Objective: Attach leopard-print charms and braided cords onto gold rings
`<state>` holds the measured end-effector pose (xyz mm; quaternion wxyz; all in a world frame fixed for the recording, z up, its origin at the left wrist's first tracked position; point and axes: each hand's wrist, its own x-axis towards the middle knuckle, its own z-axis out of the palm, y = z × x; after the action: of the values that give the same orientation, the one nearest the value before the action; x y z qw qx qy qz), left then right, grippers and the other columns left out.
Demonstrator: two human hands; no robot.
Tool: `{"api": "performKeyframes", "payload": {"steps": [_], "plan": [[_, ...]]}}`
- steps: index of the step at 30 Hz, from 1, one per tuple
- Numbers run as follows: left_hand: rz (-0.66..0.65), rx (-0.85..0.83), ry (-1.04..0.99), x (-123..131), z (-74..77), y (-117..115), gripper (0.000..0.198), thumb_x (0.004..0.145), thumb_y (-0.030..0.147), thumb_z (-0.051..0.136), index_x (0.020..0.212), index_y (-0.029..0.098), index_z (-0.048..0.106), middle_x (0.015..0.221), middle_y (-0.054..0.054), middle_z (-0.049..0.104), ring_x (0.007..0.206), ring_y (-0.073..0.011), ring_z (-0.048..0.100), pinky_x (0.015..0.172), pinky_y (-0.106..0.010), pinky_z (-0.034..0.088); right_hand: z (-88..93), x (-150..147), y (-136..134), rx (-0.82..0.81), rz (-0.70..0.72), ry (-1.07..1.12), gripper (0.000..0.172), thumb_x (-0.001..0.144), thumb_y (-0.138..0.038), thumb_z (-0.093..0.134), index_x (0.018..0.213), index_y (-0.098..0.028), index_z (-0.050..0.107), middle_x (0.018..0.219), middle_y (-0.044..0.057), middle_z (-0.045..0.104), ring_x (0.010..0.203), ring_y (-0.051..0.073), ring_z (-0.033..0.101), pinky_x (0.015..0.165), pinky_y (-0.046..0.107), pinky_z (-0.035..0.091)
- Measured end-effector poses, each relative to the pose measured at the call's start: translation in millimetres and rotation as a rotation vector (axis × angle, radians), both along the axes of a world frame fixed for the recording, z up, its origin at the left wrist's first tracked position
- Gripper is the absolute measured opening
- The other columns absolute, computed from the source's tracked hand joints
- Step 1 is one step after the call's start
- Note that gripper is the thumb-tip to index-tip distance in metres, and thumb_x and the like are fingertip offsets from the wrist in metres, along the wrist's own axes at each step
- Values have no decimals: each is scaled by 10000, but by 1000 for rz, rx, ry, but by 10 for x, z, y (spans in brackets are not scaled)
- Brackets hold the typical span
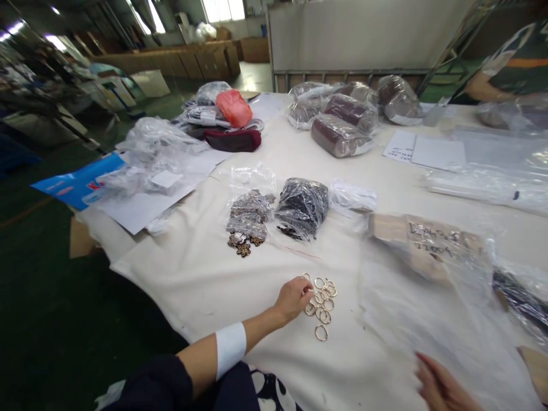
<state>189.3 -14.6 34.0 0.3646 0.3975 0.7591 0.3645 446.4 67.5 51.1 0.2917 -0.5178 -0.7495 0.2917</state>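
My left hand (pixel 294 297) is at the left side of a loose group of gold rings (pixel 324 302) on the white cloth. Its fingers are curled together; whatever lies between them is hidden, though a ring shows right beside the knuckles. One gold ring (pixel 321 333) lies apart, nearer to me. At the lower right, my right hand (pixel 440 383) is smeared by motion over the edge of a clear plastic sheet (pixel 428 319), so its grip does not show. Beyond the rings are a clear bag of leopard-patterned pieces (pixel 248 220) and a bag of black items (pixel 302 205).
A brown paper package (pixel 428 242) with handwriting lies under plastic at the right. Wrapped dark pouches (pixel 342 131) and white paper sheets (pixel 439 153) are farther back. Crumpled plastic bags (pixel 158 151) cover the left corner. A co-worker's arm (pixel 483 88) is at the far right.
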Motion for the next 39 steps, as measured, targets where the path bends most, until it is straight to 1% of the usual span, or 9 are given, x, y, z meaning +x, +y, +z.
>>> {"api": "performKeyframes", "payload": {"steps": [4, 7, 9, 13, 17, 22, 26, 30, 39], "plan": [[-55, 25, 22, 104, -59, 166, 149, 754, 165, 543, 857, 175, 651, 828, -54, 581, 799, -191, 502, 808, -309, 383, -256, -613, -34, -137, 214, -138, 419, 830, -505, 452, 923, -147, 649, 833, 98, 681, 604, 181, 615, 631, 314, 481], [-63, 37, -4, 149, -80, 190, 161, 752, 171, 546, 862, 177, 663, 834, -62, 583, 830, -206, 511, 823, -323, 384, -384, -1012, -56, -169, 256, -179, 348, 850, -433, 423, 881, -168, 647, 834, 81, 649, 619, 174, 585, 579, 286, 420], [-51, 47, -51, 153, -68, 172, 170, 741, 169, 554, 867, 168, 668, 824, -62, 587, 824, -204, 516, 815, -320, 389, -364, -1110, -56, -198, 268, -185, 315, 846, -410, 427, 833, -173, 635, 847, 81, 637, 636, 180, 576, 579, 286, 397], [-34, 66, -240, 146, 22, 117, 144, 730, 216, 573, 811, 154, 674, 729, -23, 593, 695, -151, 523, 696, -262, 412, -104, -1075, -54, -296, 278, -124, 307, 822, -464, 487, 848, -182, 607, 796, 55, 639, 644, 182, 583, 642, 301, 419], [1, 39, -457, 142, 204, 65, 248, 752, 328, 544, 818, 114, 651, 592, 8, 544, 526, -104, 491, 534, -220, 410, 185, -1049, -95, -443, 241, -27, 383, 818, -552, 490, 830, -183, 592, 626, 15, 607, 534, 159, 556, 536, 265, 429], [132, 85, -743, 130, 560, 1, 247, 681, 331, 640, 750, 95, 659, 613, -10, 590, 479, -68, 473, 481, -185, 379, 347, -1032, -205, -828, 193, 383, 388, 795, -538, 573, 862, -158, 616, 572, -11, 557, 517, 108, 464, 501, 216, 397], [190, 136, -761, 159, 753, -62, 219, 655, 309, 700, 701, 96, 672, 594, -7, 593, 476, -63, 479, 474, -175, 376, 457, -1017, -307, -1086, 164, 596, 335, 765, -492, 649, 836, -166, 622, 548, -44, 484, 468, 61, 398, 429, 168, 326], [123, 203, -747, 220, 810, -148, 232, 690, 327, 699, 724, 98, 695, 594, -11, 594, 518, -76, 515, 518, -185, 422, 605, -1025, -374, -1305, 155, 774, 340, 759, -493, 641, 701, -163, 585, 560, -36, 503, 393, 54, 408, 344, 162, 296], [71, 235, -665, 339, 850, -304, 243, 726, 342, 685, 762, 103, 707, 628, -29, 615, 559, -94, 544, 550, -199, 450, 628, -966, -446, -1339, 139, 818, 393, 687, -491, 687, 565, -146, 543, 484, -34, 496, 316, 40, 387, 303, 149, 256]]}}
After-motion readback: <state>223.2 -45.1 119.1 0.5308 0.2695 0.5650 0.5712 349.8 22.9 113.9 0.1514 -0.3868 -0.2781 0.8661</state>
